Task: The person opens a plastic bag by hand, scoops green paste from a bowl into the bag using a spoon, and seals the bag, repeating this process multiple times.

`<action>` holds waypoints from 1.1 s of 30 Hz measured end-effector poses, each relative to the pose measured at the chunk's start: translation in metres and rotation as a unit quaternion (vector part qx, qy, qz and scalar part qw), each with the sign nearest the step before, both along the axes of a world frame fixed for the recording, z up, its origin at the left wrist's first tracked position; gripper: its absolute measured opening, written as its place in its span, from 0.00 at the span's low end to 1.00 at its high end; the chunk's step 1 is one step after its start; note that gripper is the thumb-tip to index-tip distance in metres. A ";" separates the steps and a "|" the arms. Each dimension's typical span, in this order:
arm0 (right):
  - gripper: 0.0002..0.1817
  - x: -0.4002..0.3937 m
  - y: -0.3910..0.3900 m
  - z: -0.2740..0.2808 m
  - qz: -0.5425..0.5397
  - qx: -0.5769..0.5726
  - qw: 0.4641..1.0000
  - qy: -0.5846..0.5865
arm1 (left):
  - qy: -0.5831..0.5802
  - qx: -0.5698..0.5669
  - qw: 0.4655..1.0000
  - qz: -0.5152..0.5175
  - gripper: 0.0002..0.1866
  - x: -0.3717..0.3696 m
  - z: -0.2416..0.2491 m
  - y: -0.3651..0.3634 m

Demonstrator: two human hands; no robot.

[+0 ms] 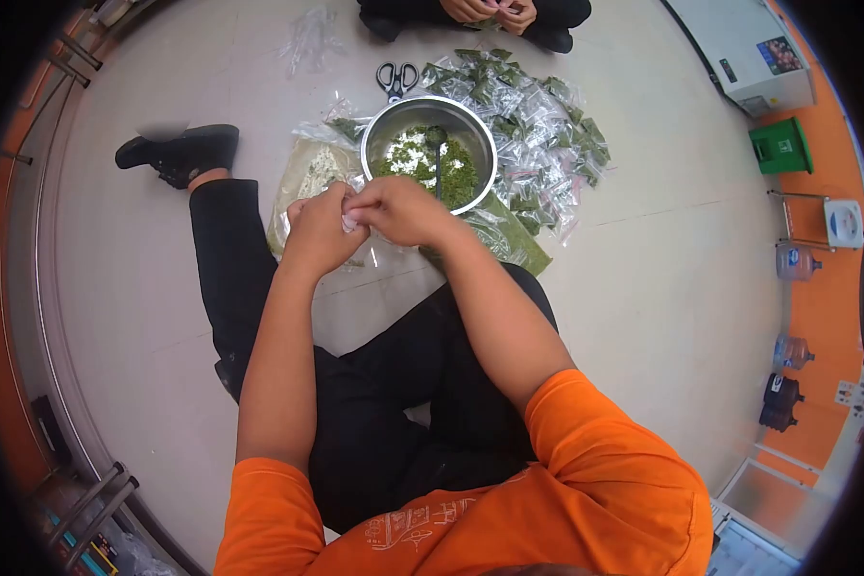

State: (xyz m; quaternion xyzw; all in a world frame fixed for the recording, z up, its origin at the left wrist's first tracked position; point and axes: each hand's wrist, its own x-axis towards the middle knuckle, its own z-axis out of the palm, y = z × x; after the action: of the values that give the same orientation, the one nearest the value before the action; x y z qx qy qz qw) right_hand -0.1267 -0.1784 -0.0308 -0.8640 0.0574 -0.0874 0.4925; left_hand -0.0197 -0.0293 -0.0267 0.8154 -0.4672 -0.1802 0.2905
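My left hand [324, 230] and my right hand [396, 209] are close together, fingers pinched around a small whitish piece [349, 222] that is mostly hidden. Just beyond them stands a steel bowl [488, 134] holding chopped green bits and white pieces, with a dark spoon [437, 140] inside. To the bowl's left lies a clear plastic bag [296, 178] with pale contents, partly behind my left hand. A flat green packet [514, 240] rests at the bowl's lower right, near my knee.
Scissors [396, 81] lie behind the bowl. Many small green packets in clear plastic [538, 125] are heaped to its right. Another person's hands [490, 12] are at the top. A green bin [780, 146] and water bottles [795, 262] stand at the far right.
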 end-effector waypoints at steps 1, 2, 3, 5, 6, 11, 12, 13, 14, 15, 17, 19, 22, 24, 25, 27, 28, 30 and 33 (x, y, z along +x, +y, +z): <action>0.09 -0.005 -0.007 0.001 -0.041 -0.015 0.999 0.027 | 0.008 0.012 1.000 0.006 0.20 0.000 0.000 0.000; 0.09 -0.010 -0.016 0.005 -0.082 -0.032 0.995 0.053 | 0.015 0.022 1.000 0.012 0.21 0.002 0.000 -0.001; 0.09 -0.014 -0.028 0.009 -0.122 -0.051 0.988 0.077 | 0.024 0.018 0.999 0.013 0.21 0.003 0.000 -0.001; 0.12 -0.021 -0.053 -0.010 -0.267 -0.129 0.940 0.168 | 0.040 0.010 0.999 0.016 0.20 0.004 -0.002 0.000; 0.14 -0.022 -0.061 -0.023 -0.296 -0.153 0.916 0.222 | 0.033 0.009 0.999 0.016 0.19 0.005 -0.002 0.000; 0.19 -0.012 -0.052 -0.029 -0.319 -0.223 0.830 0.400 | 0.040 -0.006 0.999 0.025 0.18 0.005 -0.010 0.003; 0.18 -0.012 -0.049 -0.025 -0.334 -0.219 0.828 0.393 | 0.043 -0.009 0.999 0.027 0.18 0.006 -0.011 0.004; 0.17 -0.013 -0.046 -0.021 -0.349 -0.216 0.826 0.387 | 0.046 -0.010 0.998 0.028 0.18 0.006 -0.013 0.005; 0.16 -0.012 -0.044 -0.018 -0.364 -0.212 0.824 0.380 | 0.049 -0.013 0.998 0.029 0.18 0.007 -0.014 0.006; 0.16 -0.010 -0.043 -0.021 -0.339 -0.196 0.847 0.360 | 0.043 -0.008 0.998 0.039 0.18 0.008 -0.017 0.011; 0.14 -0.021 -0.060 -0.040 -0.316 -0.170 0.878 0.317 | 0.031 -0.017 0.999 0.033 0.18 0.010 -0.025 0.009; 0.11 -0.036 -0.062 -0.054 -0.295 -0.216 0.893 0.264 | 0.050 -0.026 0.998 0.024 0.20 0.013 -0.037 0.003; 0.22 -0.069 -0.050 0.016 -0.263 -0.198 0.890 0.315 | 0.052 -0.082 0.994 0.047 0.20 0.013 -0.050 0.004; 0.34 -0.115 -0.073 0.037 -0.267 -0.202 0.898 0.285 | 0.069 -0.066 0.994 0.044 0.18 0.012 -0.046 0.005; 0.41 -0.144 -0.085 0.064 -0.269 -0.216 0.895 0.283 | 0.048 -0.073 0.996 0.033 0.17 0.017 -0.059 0.006; 0.45 -0.222 -0.130 0.093 -0.364 -0.291 0.849 0.249 | 0.071 -0.105 0.991 0.039 0.17 0.010 -0.052 0.009; 0.48 -0.256 -0.123 0.163 -0.421 -0.254 0.819 0.296 | 0.068 -0.107 0.991 0.038 0.16 0.009 -0.049 0.011; 0.52 -0.356 -0.172 0.216 -0.518 -0.321 0.728 0.313 | 0.075 -0.114 0.990 0.037 0.16 0.012 -0.061 0.010; 0.54 -0.499 -0.188 0.360 -0.654 -0.409 0.579 0.264 | 0.085 -0.148 0.984 0.045 0.15 0.010 -0.062 0.008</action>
State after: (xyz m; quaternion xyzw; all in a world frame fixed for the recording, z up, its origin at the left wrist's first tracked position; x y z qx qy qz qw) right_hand -0.6262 -0.3666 0.3294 -0.6871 0.6925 -0.1686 -0.1410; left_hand -0.0099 -0.0209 -0.0889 0.7652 -0.4256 -0.1646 0.4542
